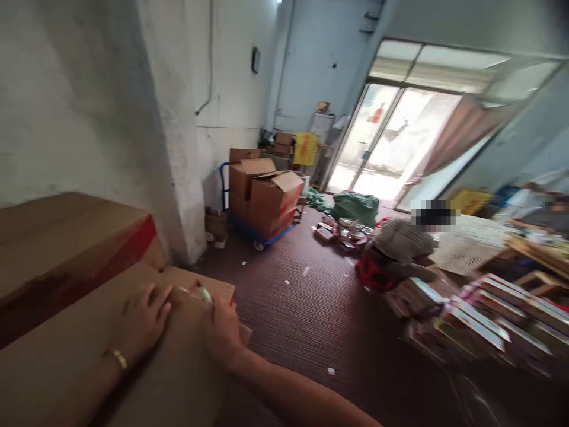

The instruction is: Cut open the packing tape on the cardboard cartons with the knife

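Observation:
A large brown cardboard box (186,356) fills the lower left, its far flaps showing. My left hand (144,323) lies flat on its top with the fingers stretched forward and apart; a gold bracelet is on that wrist. At the box's right edge, my right hand (222,329) is closed, partly blurred. A small pale-green object (204,293) sticks out by its thumb; blur hides what kind it is. Beyond the left hand stands a second cardboard box (66,231) with a red stripe.
A blue trolley (267,240) carries open cartons (275,201) by the wall. A person (400,240) sits low on a red stool (373,273), beside stacked printed boxes (471,320). Paper scraps dot the brown floor (288,320). A green sack (355,207) lies near the glass door.

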`<state>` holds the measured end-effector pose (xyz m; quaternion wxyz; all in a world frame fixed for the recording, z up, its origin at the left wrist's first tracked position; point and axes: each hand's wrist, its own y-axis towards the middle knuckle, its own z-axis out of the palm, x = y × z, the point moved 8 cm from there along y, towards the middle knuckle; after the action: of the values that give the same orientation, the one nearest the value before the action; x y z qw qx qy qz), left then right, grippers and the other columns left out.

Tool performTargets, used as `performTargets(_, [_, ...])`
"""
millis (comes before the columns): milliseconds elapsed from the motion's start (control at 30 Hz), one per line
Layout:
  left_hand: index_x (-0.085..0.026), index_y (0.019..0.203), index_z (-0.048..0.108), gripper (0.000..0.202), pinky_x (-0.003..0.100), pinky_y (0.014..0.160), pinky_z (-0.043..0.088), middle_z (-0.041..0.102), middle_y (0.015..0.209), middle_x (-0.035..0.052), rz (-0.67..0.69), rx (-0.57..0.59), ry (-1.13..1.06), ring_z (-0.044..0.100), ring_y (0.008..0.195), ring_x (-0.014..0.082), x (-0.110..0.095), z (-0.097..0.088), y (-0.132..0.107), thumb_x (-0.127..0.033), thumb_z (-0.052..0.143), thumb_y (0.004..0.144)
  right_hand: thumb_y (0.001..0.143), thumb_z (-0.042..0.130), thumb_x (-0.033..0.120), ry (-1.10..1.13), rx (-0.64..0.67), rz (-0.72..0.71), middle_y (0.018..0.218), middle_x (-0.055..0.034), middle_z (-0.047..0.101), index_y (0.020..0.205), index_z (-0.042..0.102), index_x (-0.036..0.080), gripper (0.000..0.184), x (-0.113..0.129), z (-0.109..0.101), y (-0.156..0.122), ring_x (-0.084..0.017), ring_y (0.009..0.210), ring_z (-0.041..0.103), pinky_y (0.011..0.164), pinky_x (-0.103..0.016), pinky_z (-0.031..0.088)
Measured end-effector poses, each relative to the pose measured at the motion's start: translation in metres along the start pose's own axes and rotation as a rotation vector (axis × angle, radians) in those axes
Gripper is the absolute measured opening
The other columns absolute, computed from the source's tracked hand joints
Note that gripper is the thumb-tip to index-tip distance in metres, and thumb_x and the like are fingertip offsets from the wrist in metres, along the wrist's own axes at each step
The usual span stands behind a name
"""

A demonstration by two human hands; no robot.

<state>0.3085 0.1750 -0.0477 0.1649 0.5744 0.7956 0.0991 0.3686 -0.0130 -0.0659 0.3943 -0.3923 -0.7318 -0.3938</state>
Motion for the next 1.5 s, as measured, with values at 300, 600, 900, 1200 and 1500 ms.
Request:
performTargets(300, [-0.023,0.136,0.053,0.045,0.052,0.110,0.028,0.042,0.144,0.0169,-0.102,0.159,0.101,0.039,0.132,0.0333,-0.035,-0.003,-0.020,-0.029,0.036,0.094,0.087,0.032,0.053,-0.013,0.077,0.132,0.096,-0.0122,0.065,0.098,0.057,0.021,0.042,0.002,-0.016,-0.024,-0.030,0.091,0.060,0.081,-0.043,0.044])
performTargets(600, [-0.023,0.137,0.051,0.046,0.055,0.114,0.023,0.038,0.147,0.0174,-0.126,0.197,0.015,0.032,0.138,0.0340,-0.042,0.003,-0.034,-0.032,0.036,0.095,0.079,0.021,0.078,0.010,0.140,0.205,0.100,-0.0114,0.065,0.093,0.057,0.023,0.067,-0.015,-0.016,-0.033,-0.030,0.094,0.059,0.079,-0.040,0.042])
performTargets(900, [-0.023,0.137,0.052,0.045,0.057,0.113,0.025,0.041,0.145,0.0183,-0.105,0.172,0.052,0.034,0.137,0.0344,-0.042,-0.001,-0.034,-0.030,0.036,0.095,0.088,0.035,0.062,-0.029,0.135,0.081,0.088,-0.0081,0.064,0.096,0.053,0.020,0.047,0.000,-0.016,-0.036,-0.025,0.080,0.059,0.072,-0.037,0.043])
performTargets(1200, [-0.026,0.131,0.058,0.042,0.052,0.109,0.033,0.048,0.139,0.0123,-0.021,0.128,0.027,0.041,0.129,0.0315,-0.031,-0.011,-0.025,-0.030,0.039,0.093,0.086,0.036,0.062,0.154,0.153,0.179,0.072,-0.0021,0.054,0.079,0.046,0.021,0.043,0.000,-0.016,-0.025,-0.017,0.063,0.050,0.059,-0.029,0.040])
performTargets(1500, [-0.022,0.125,0.062,0.041,0.054,0.103,0.039,0.051,0.135,0.0136,0.115,0.123,0.020,0.041,0.130,0.0332,-0.018,-0.011,0.017,-0.032,0.036,0.095,0.088,0.041,0.038,0.044,0.410,0.331,0.061,0.0027,0.050,0.079,0.051,0.018,0.024,-0.021,-0.030,0.012,-0.011,0.048,0.043,0.049,-0.024,0.029])
